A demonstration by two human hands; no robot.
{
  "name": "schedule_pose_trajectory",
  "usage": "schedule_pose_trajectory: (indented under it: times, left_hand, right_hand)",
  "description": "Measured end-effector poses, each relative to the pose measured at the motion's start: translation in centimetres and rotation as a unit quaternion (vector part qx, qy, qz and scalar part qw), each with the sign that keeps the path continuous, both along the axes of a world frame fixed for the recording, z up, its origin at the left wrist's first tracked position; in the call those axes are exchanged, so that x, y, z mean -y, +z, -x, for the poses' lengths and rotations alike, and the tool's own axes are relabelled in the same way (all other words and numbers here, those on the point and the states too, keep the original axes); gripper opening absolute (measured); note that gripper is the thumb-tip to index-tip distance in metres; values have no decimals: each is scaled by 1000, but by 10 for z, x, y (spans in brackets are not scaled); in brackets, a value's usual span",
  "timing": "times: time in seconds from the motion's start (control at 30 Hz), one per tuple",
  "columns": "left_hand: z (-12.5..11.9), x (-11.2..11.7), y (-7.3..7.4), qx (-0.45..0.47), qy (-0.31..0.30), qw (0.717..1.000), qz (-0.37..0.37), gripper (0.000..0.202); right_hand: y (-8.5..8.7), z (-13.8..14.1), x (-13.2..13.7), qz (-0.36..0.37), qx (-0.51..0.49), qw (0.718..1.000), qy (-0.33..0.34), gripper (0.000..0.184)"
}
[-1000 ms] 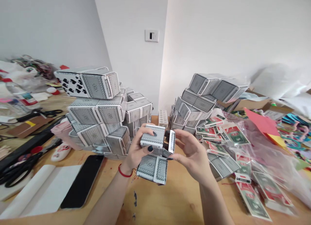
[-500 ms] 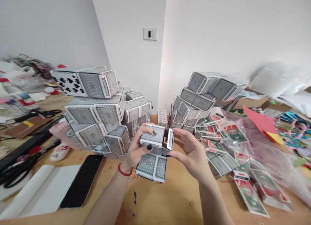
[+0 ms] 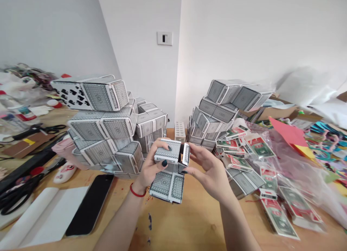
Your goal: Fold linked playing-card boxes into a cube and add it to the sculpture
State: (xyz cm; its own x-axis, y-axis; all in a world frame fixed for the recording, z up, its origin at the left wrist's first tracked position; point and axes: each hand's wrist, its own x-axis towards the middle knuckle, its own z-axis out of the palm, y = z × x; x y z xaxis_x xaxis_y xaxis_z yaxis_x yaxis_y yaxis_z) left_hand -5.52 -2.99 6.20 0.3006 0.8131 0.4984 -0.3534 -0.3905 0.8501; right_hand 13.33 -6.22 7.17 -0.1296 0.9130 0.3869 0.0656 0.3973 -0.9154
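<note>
My left hand [image 3: 148, 169] is wrapped round a box made of grey-backed playing cards [image 3: 168, 150], its thumb on the near side and a fingertip on top. Below it, apparently joined to it, a second playing-card box [image 3: 166, 186] hangs over the table. At the upper box's right end, a folded playing card [image 3: 185, 153] stands out at an angle, leaving a dark gap. Around that card my right hand [image 3: 207, 168] is closed, the thumb low and the fingers partly hidden behind it.
Stacked card boxes stand left [image 3: 108, 124] and right [image 3: 217, 113]. Red-and-green card packs [image 3: 279, 216] lie at right beside crumpled clear plastic [image 3: 295, 168]. A black phone [image 3: 90, 204], white paper [image 3: 48, 215], black-handled scissors [image 3: 18, 189] and a bottle [image 3: 21, 110] are at left.
The view has shifted slightly, so the surroundings sit a little further left. Both hands keep nearly the same hold; the folded end card appears marginally closer to the box.
</note>
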Motion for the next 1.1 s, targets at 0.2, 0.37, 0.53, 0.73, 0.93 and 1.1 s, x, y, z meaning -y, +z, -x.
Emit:
schedule_pose_trajectory:
  times: [0.2, 0.37, 0.53, 0.73, 0.93, 1.1]
  left_hand:
    - [0, -1, 0, 0, -24, 999, 27, 24]
    - [2, 0, 1, -11, -12, 1000, 23, 25]
    - [2, 2, 5, -16, -29, 999, 23, 24]
    - [2, 1, 6, -11, -40, 999, 33, 25]
    - [1, 0, 3, -18, 3, 1000, -2, 27]
    - [2, 2, 2, 5, 18, 1000, -24, 26]
  right_hand:
    - [2, 1, 1, 11, -32, 999, -15, 57]
    - [3, 1, 1, 14, -52, 999, -7, 57]
    - [5, 0, 1, 5, -68, 998, 13, 57]
    - [9, -1, 1, -8, -62, 997, 40, 52]
    - [9, -3, 0, -6, -62, 997, 45, 51]
    - [10, -4, 0, -13, -86, 995, 48, 54]
